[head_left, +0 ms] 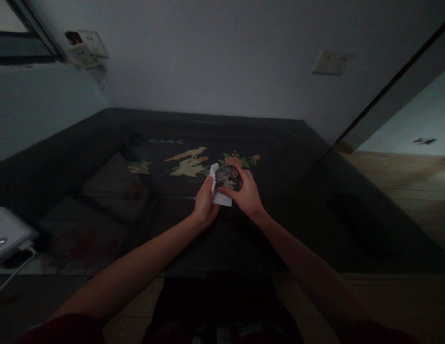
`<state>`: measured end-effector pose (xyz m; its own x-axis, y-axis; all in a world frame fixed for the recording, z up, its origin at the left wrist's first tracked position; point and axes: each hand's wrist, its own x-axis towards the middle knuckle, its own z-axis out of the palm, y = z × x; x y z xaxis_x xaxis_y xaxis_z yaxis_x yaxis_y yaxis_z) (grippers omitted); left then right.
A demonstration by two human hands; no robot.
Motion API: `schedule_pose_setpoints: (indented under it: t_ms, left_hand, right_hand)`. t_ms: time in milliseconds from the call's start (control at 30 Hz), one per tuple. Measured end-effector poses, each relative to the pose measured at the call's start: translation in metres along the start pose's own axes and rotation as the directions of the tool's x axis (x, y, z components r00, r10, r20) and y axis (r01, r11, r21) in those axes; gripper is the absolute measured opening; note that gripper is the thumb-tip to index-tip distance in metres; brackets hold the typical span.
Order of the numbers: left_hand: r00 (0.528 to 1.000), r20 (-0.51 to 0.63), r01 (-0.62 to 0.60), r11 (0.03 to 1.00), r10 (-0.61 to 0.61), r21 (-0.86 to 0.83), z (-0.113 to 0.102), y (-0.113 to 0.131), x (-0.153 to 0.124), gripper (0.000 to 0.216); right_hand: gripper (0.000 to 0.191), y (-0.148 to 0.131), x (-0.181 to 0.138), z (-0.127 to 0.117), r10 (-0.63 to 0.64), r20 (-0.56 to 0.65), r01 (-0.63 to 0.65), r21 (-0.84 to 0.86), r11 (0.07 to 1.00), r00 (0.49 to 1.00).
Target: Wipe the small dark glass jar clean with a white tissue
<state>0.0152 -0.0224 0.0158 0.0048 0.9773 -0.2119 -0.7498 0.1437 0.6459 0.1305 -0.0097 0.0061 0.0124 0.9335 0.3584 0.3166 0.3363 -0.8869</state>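
Observation:
My left hand (205, 203) is closed on a crumpled white tissue (222, 198), which spreads between my two hands. Against the tissue sits a small, dark, shiny, rounded object (225, 175) with a thin bright line across it; the dim light hides its exact kind. From the right, the thumb and fingers of my right hand (248, 191) grip this object by its edge. A ring shows on one right finger. Both hands are above a dark, glossy tabletop (297, 181), close to a bird-and-flower picture (189, 162) on its surface.
A white device (10, 234) with a white cable stands at the left edge. Behind the table is a pale wall with a socket plate (331, 62) at right and more sockets (88, 50) at left. A dark flat shape (362, 224) lies on the table's right side.

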Motion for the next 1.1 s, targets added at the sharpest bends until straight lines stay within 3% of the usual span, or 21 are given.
schedule_pose_setpoints:
  t_ms: [167, 367, 533, 667, 833, 900, 1000, 1100]
  left_hand:
    - [0.995, 0.035, -0.099, 0.991, 0.096, 0.09, 0.002, 0.003, -0.005, 0.029]
    - [0.977, 0.113, -0.202, 0.957, 0.181, 0.21, -0.004, 0.0, -0.007, 0.038]
    - [0.912, 0.21, -0.409, 0.811, 0.351, 0.418, -0.014, -0.003, 0.002, 0.043]
    - [0.776, 0.394, -0.627, 0.54, 0.492, 0.561, -0.017, 0.002, 0.005, 0.047]
    - [0.469, 0.656, -0.833, 0.051, 0.591, 0.55, -0.018, 0.017, 0.005, 0.044]
    - [0.379, 0.731, -0.853, -0.093, 0.568, 0.514, -0.017, 0.022, 0.005, 0.042]
    - [0.317, 0.786, -0.849, -0.211, 0.53, 0.485, -0.015, 0.028, 0.003, 0.039]
    - [0.315, 0.796, -0.849, -0.221, 0.518, 0.48, -0.011, 0.033, -0.003, 0.038]
  right_hand:
    - [0.079, -0.001, 0.004, -0.002, 0.006, -0.013, -0.004, 0.173, 0.985, 1.0]
    - [0.066, -0.002, 0.007, -0.009, -0.009, -0.087, 0.023, 0.161, 0.987, 0.996]
    - [0.066, -0.007, 0.009, -0.01, 0.04, -0.066, -0.021, 0.265, 0.964, 0.997]
    - [0.057, -0.012, 0.004, -0.004, 0.127, -0.016, -0.11, 0.401, 0.909, 0.992]
    - [0.051, -0.017, -0.01, 0.008, 0.151, 0.03, -0.145, 0.503, 0.852, 0.988]
    - [0.05, -0.019, -0.014, 0.011, 0.165, 0.036, -0.159, 0.535, 0.83, 0.986]
    - [0.047, -0.022, -0.016, 0.012, 0.189, 0.046, -0.181, 0.566, 0.804, 0.981]
    - [0.045, -0.025, -0.017, 0.012, 0.21, 0.084, -0.219, 0.581, 0.784, 0.974]
